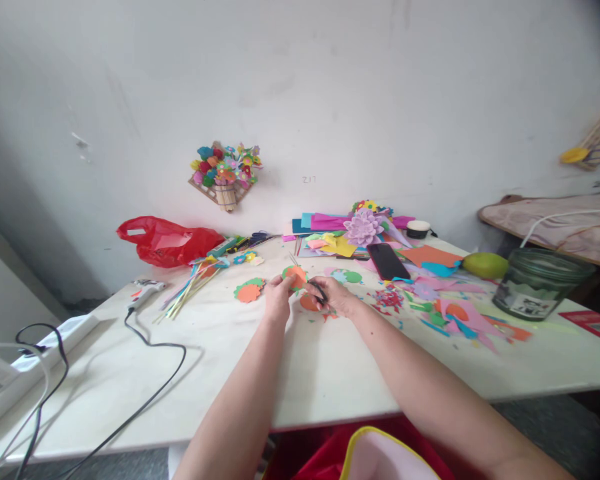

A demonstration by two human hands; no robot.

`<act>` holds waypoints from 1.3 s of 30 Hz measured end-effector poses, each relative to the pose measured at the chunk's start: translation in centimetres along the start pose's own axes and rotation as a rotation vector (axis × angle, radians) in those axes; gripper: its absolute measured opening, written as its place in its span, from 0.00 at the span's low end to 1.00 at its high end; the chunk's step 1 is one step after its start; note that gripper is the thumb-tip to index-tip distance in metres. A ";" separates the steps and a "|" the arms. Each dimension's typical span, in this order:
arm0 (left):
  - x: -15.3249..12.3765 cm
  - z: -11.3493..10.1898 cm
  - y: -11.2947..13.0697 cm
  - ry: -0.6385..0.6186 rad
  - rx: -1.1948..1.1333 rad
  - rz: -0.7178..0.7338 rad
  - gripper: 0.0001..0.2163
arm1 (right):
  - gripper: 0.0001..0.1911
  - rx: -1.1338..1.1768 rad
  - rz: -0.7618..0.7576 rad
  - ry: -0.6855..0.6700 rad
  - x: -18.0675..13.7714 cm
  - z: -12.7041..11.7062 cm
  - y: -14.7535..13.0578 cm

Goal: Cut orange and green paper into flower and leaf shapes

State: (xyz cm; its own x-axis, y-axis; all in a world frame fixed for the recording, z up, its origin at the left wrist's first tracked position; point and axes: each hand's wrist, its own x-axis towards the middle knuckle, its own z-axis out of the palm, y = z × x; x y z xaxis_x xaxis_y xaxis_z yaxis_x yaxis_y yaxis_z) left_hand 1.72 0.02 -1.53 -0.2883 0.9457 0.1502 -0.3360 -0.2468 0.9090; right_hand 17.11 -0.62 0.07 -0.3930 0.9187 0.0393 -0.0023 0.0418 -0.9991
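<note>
At the middle of the table, my left hand (279, 293) pinches an orange paper piece (296, 276) with a scalloped edge and some green at its rim. My right hand (333, 295) is closed round the black handles of a pair of scissors (319, 292); the blades point up and away, close against the paper. Left of my hands lie orange and green scalloped cut-outs (250, 291). Under and beside my right hand is another orange piece (309, 303), partly covered. Beyond it sit a green round (353, 276) and paler cut-outs.
A black phone (388, 261), paper scraps (463, 320), a green-tinted jar (540, 283) and a yellow-green fruit (485, 265) lie to the right. On the left are a red plastic bag (167, 241), thin sticks (183, 290), a corded glue gun (147, 293) and a power strip (55, 343).
</note>
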 end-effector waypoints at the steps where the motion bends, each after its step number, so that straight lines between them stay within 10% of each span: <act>1: -0.1 0.1 0.1 0.014 -0.002 -0.001 0.15 | 0.18 0.000 0.004 0.000 0.0 0.1 -0.1; 39: -0.1 -0.4 1.9 0.019 -0.035 -0.084 0.12 | 0.17 -0.019 -0.004 0.009 0.1 0.2 -0.2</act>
State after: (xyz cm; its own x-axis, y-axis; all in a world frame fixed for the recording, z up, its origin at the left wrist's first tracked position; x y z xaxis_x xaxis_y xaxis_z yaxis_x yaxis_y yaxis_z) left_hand 0.71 -0.62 0.00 -0.2749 0.9592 0.0662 -0.3907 -0.1744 0.9039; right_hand 16.88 -0.64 0.31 -0.3844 0.9221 0.0436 0.0140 0.0530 -0.9985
